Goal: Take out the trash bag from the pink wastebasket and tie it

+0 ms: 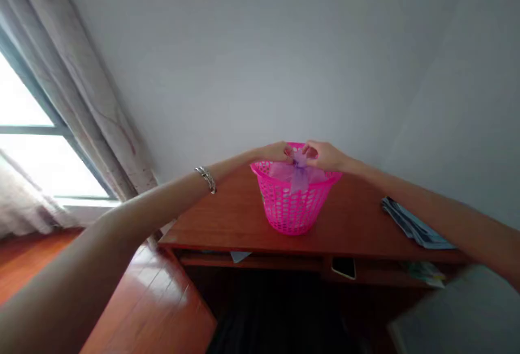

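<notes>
A phone (343, 267) lies on the shelf under the desk (227, 218), and papers (414, 224) sit on the desktop at the right. Further back, a pink basket (293, 205) stands mid-desk. Above its rim, the left hand (276, 152) and right hand (325, 155) meet, fingers pinched shut on a purple bag (299, 172) that hangs between them into the basket.
</notes>
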Action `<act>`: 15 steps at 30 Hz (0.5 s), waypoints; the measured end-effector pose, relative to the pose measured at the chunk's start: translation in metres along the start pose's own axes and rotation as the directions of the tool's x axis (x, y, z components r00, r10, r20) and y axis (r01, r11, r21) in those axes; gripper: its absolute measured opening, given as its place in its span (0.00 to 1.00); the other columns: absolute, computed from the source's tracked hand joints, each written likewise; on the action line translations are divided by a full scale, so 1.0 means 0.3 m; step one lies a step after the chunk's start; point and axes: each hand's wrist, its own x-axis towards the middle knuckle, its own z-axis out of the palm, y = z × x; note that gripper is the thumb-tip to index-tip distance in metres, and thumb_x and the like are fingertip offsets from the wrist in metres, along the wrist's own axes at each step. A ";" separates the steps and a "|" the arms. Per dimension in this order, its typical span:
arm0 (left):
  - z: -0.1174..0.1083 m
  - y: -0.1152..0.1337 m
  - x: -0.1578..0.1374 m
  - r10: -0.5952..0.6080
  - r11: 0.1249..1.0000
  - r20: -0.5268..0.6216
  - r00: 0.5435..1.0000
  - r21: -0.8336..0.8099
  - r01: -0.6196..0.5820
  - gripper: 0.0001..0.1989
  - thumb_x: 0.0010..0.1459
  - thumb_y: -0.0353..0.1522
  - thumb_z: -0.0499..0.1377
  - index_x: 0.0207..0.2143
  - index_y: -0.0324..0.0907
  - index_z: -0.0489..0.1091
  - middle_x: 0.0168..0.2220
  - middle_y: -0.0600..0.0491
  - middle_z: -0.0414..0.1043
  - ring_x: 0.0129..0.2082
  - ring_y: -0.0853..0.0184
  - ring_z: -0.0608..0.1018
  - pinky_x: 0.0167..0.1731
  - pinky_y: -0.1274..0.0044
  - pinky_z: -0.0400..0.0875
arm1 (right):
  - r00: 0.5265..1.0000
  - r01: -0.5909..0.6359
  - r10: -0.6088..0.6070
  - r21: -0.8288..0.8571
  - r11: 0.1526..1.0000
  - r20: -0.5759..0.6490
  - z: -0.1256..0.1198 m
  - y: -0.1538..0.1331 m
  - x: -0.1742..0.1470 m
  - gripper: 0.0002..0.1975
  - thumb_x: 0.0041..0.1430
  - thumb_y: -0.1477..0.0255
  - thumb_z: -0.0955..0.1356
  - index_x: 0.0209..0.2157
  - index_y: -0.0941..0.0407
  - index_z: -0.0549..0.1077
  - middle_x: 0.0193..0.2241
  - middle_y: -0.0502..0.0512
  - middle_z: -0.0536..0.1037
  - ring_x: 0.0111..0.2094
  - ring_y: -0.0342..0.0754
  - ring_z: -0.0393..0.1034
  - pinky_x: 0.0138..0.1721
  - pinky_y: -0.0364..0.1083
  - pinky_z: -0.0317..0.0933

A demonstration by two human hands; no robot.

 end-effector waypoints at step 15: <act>-0.008 -0.109 -0.010 -0.241 0.868 -0.411 0.879 0.314 0.385 0.13 0.51 0.34 0.56 0.32 0.36 0.76 0.31 0.45 0.75 0.33 0.59 0.75 0.33 0.73 0.64 | 0.986 0.167 -0.167 -0.034 0.985 0.012 0.040 -0.005 0.001 0.04 0.54 0.74 0.68 0.29 0.60 0.73 0.28 0.52 0.76 0.30 0.43 0.67 0.34 0.42 0.56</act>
